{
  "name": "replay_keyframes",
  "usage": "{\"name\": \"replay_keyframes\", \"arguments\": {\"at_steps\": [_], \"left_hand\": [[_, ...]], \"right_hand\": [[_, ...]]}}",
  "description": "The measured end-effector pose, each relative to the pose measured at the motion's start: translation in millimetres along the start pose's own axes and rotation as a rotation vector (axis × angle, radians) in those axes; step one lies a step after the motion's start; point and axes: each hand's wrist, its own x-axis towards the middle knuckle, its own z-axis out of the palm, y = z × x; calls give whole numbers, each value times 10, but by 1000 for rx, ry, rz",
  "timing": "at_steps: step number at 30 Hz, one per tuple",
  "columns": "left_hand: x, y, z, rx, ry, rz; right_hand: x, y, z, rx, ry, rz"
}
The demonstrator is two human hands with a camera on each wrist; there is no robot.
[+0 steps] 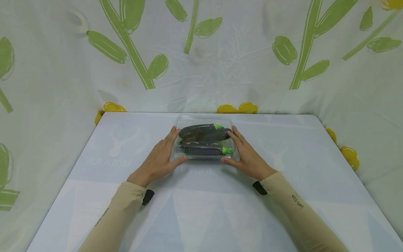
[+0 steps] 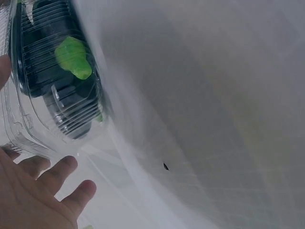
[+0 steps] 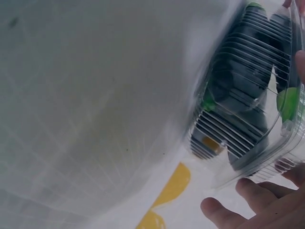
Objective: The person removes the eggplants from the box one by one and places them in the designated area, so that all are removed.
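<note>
A clear plastic container (image 1: pixel 204 120) with a ribbed, see-through lid sits toward the back of the table. Inside lie several dark eggplants with bright green ends, among them a front eggplant (image 1: pixel 201 150) and a rear eggplant (image 1: pixel 196 132). My left hand (image 1: pixel 157 159) holds the container's left side, thumb at the front corner and fingers along the side. On the right side my right hand (image 1: pixel 252 157) holds it likewise. In the left wrist view, some fingers (image 2: pixel 59 174) spread just past the container's edge. The container's underside is hidden.
The white table (image 1: pixel 204 210) has a pale blue triangle and deer-head print. Behind it and along its sides hangs a white curtain (image 1: pixel 220 70) with green leaves and yellow flowers. Tan sleeves (image 1: pixel 116 210) cover both forearms, each with a black strap at the wrist.
</note>
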Motion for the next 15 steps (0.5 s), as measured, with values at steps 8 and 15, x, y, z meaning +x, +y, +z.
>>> {"name": "replay_keyframes", "arguments": {"at_steps": [8, 15], "left_hand": [[9, -12, -22, 68, 48, 51], [17, 3, -58, 135, 49, 58]], "right_hand": [[21, 4, 12, 10, -5, 25], [20, 17, 25, 31, 5, 21]]}}
